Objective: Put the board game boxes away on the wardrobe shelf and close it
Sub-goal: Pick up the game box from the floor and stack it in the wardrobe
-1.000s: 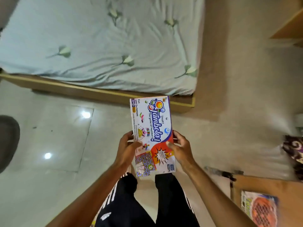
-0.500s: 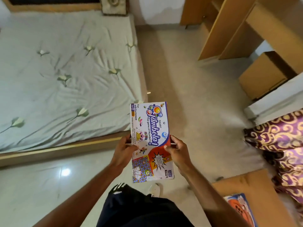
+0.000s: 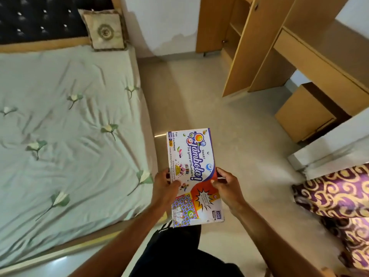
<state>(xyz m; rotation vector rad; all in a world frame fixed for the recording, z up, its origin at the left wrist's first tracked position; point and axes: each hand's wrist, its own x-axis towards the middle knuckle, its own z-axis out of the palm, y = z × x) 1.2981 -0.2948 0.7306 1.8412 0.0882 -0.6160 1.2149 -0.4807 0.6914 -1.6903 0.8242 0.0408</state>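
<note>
A flat white, blue and red Tambola board game box is held face up in front of me, above the floor. My left hand grips its left edge with the thumb on top. Its right edge is held by my right hand, thumb on the cover. The wooden wardrobe stands at the far right with its door open, and inner shelves show inside it.
A bed with a pale green sheet fills the left, a cushion at its head. Beige floor runs between the bed and the wardrobe. A wooden desk with a drawer unit and a purple and gold cloth lie right.
My view has swung up and to the right: the wardrobe, desk and headboard have come into sight. The box stays held in both hands; the table with another box has left the frame.
</note>
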